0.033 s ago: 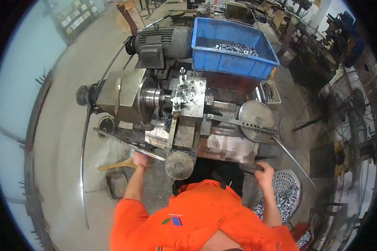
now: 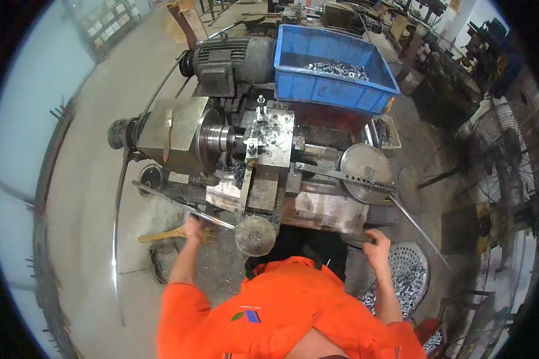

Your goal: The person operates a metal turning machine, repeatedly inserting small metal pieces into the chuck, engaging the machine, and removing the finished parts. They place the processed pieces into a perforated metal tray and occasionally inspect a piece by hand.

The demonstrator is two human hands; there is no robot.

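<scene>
Two hands point(image 2: 193, 229) point(image 2: 377, 247) flank one disc point(image 2: 256, 236), left perhaps touching one rod point(image 2: 215, 219)

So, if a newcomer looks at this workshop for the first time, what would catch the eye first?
Probably the bright orange shirt at the bottom centre, then the blue crate at the top, right of centre, with small metal parts inside. Between them stands the metal machine. The left hand is left of its round front disc, and the right hand is near a perforated basket.
</scene>
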